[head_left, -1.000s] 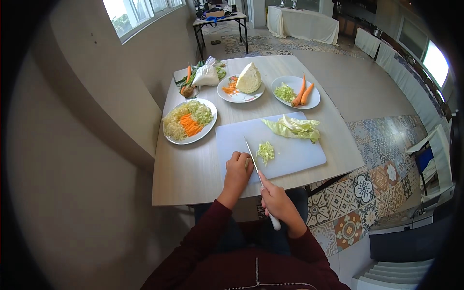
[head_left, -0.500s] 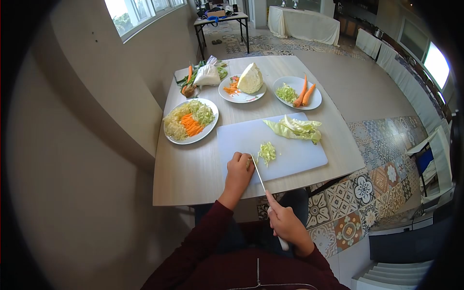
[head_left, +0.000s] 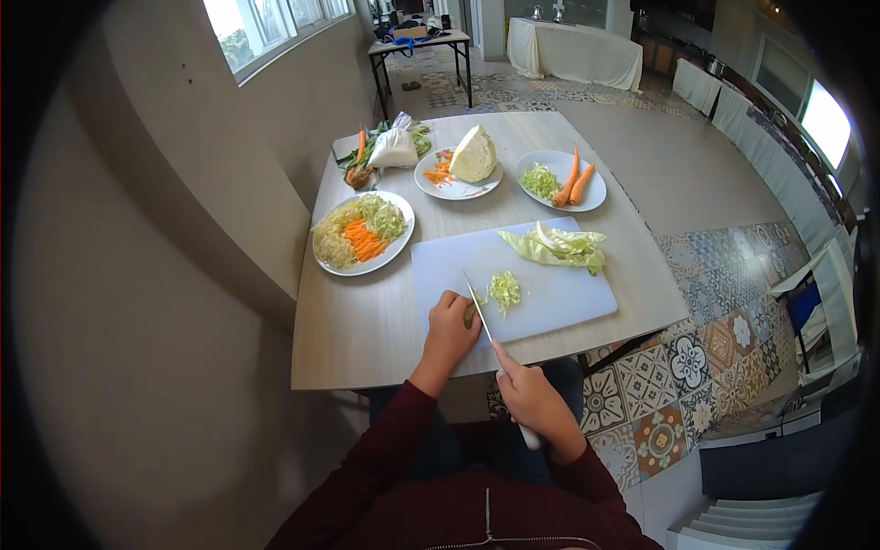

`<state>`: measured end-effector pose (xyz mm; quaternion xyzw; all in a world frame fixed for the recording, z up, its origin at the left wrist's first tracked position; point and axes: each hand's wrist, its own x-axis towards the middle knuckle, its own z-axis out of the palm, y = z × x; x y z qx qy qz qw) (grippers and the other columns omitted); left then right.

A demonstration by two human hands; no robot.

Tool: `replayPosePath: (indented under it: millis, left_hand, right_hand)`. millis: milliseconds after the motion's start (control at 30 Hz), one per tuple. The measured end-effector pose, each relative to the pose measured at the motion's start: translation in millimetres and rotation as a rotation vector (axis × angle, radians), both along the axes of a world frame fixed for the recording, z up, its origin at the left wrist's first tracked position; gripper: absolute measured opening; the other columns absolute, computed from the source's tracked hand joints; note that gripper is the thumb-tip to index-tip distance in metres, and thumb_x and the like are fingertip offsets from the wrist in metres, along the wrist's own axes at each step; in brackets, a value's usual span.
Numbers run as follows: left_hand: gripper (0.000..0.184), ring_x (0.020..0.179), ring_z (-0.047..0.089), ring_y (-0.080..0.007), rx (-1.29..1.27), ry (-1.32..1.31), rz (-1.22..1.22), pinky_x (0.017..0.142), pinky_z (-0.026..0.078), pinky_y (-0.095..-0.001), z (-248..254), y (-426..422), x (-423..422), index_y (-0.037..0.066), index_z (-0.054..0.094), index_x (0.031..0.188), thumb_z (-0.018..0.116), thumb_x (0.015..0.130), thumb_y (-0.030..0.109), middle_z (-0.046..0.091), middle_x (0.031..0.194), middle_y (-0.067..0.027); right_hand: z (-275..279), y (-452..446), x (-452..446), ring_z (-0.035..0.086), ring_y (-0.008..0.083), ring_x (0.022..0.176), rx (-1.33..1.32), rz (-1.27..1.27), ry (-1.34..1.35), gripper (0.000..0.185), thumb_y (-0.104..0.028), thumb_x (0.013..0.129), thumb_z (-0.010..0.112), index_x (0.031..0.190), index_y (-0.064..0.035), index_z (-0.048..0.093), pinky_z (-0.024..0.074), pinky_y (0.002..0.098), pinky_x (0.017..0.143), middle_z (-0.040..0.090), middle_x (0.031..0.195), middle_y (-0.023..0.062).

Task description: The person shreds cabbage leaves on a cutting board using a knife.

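My left hand [head_left: 451, 330] is closed on a small green piece of cabbage [head_left: 470, 314], mostly hidden by the fingers, at the left part of the white cutting board [head_left: 559, 307]. My right hand [head_left: 532, 394] grips the white handle of a knife [head_left: 483, 313], its blade beside my left fingertips and pointing away from me. Just right of the blade lies a small heap of shredded cabbage [head_left: 504, 291]. Larger cabbage leaves [head_left: 555, 247] rest at the board's back right.
A plate of shredded vegetables [head_left: 403, 240] stands left of the board. Behind are a plate with a cabbage wedge [head_left: 474, 156], a plate with two carrots [head_left: 577, 183] and shreds, and a white bag [head_left: 394, 148] beside greens at the back left.
The knife drew back toward me, then moved forward again, its tip now past my left fingertips. My left hand stays at nearly the same place on the board.
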<state>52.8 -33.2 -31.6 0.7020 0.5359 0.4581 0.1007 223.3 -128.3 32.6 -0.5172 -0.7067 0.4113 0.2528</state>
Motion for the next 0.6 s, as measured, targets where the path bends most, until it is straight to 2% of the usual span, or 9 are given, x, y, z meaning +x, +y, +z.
replayPosePath:
  millis: [33,133,233,333,533,600]
  left_hand:
    - [0.019,0.083,0.063,-0.0379,-0.007,0.0,-0.007,0.074,0.053,-0.0437,1.1,-1.1,-0.8,-0.002,0.065,0.092,0.072,0.075,0.002,0.061,0.093,-0.0177]
    - [0.021,0.086,0.061,-0.0351,-0.03,-0.013,-0.014,0.078,0.049,-0.044,-3.1,-1.3,-3.5,0.001,0.066,0.095,0.072,0.075,0.006,0.061,0.094,-0.0139]
    - [0.022,0.086,0.062,-0.0356,-0.03,-0.02,-0.005,0.079,0.05,-0.0442,-5.1,-1.8,-3.5,0.002,0.066,0.096,0.073,0.075,0.006,0.061,0.095,-0.014]
    - [0.023,0.087,0.062,-0.0361,-0.035,-0.022,0.006,0.079,0.05,-0.0443,-1.2,-4.4,-1.9,0.002,0.066,0.098,0.073,0.077,0.006,0.061,0.096,-0.0143]
    - [0.023,0.087,0.062,-0.0365,-0.088,-0.065,-0.003,0.08,0.05,-0.0433,-1.4,-4.5,-3.1,0.002,0.066,0.1,0.072,0.078,0.006,0.062,0.096,-0.015]
    - [0.023,0.087,0.062,-0.0354,-0.079,-0.053,-0.004,0.08,0.05,-0.0428,-2.3,-4.2,-3.0,0.002,0.067,0.1,0.072,0.078,0.007,0.062,0.095,-0.0143]
  right_hand:
    - [-4.2,2.6,-2.0,0.06,0.0223,0.045,0.06,0.006,-0.017,0.052,-0.014,0.099,0.043,0.15,-0.0031,0.037,0.0529,0.0368,0.054,0.058,0.057,0.0155]
    - [3.1,0.8,-7.2,0.064,0.0494,0.076,0.041,-0.013,-0.122,0.054,-0.016,0.095,0.047,0.147,-0.002,0.039,0.0493,0.0536,0.072,0.062,0.079,0.034]
    - [2.4,-5.3,-3.9,0.063,0.0498,0.072,0.058,-0.026,-0.083,0.053,-0.016,0.095,0.047,0.146,-0.0026,0.041,0.0503,0.0524,0.07,0.062,0.076,0.033]
    - [9.6,-11.4,6.4,0.063,0.0462,0.063,-0.068,-0.043,0.01,0.052,-0.016,0.095,0.048,0.145,-0.0036,0.044,0.0524,0.0475,0.066,0.062,0.07,0.0299]
    - [24.5,-21.5,19.1,0.061,0.0225,0.046,-0.219,-0.134,0.144,0.05,-0.014,0.097,0.046,0.146,-0.0046,0.044,0.0517,0.0367,0.052,0.058,0.057,0.0153]
    - [21.5,-20.0,22.5,0.059,0.0189,0.045,-0.223,-0.139,0.156,0.05,-0.015,0.098,0.046,0.147,-0.0046,0.043,0.051,0.0356,0.05,0.057,0.056,0.0122]
